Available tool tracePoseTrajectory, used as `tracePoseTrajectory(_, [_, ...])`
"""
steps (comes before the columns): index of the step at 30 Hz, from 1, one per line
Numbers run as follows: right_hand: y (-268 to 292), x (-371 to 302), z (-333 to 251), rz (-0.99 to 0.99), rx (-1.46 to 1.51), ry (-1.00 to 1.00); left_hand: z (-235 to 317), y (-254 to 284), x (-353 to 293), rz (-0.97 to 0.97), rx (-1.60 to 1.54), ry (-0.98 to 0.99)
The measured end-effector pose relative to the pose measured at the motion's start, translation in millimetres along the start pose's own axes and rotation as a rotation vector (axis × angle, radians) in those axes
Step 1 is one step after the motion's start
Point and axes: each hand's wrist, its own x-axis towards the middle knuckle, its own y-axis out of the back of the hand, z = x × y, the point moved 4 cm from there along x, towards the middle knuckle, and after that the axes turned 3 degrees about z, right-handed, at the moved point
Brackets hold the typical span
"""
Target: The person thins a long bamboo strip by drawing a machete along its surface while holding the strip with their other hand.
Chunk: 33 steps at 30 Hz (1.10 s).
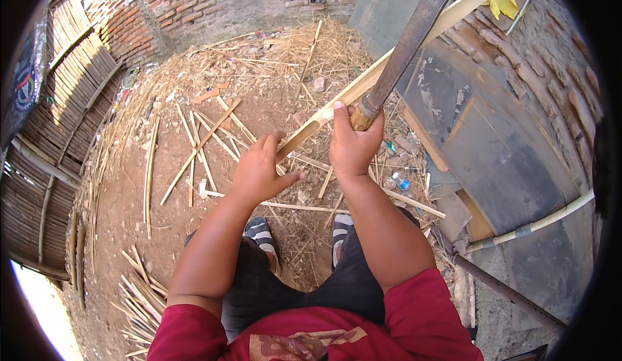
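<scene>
My right hand point(355, 148) is closed around the wooden handle of a machete point(409, 42), its dark blade slanting up to the far right. A long pale split bamboo strip point(353, 89) runs alongside the blade, and my right thumb presses on it. The strip's near end reaches my left hand point(260, 170). That hand's thumb sticks out and its fingers are apart, with the fingertips at the strip's end. Whether they touch the strip is hard to see.
Loose bamboo strips point(194, 150) litter the dirt ground, and a pile of them point(139, 299) lies at lower left. Grey boards point(499, 154) lean at right beside a metal pipe point(508, 294). A brick wall point(253, 1) stands behind, a bamboo fence point(61, 108) at left.
</scene>
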Motion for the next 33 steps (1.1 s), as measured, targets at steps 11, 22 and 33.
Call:
tracePoseTrajectory(11, [9.3,26.2,-15.1,-0.213,-0.367,0.219,-58.7,22.9,-1.6,0.201,-0.193,0.136])
tracePoseTrajectory(22, [13.0,38.5,-40.1,-0.6,-0.924,0.557,-102.1,80.6,-6.3,0.203,-0.058,0.24])
tracePoseTrajectory(33, [-6.4,13.3,-21.7,-0.805,-0.939,0.619,-141.9,47.0,-63.6,0.197,-0.098,0.358])
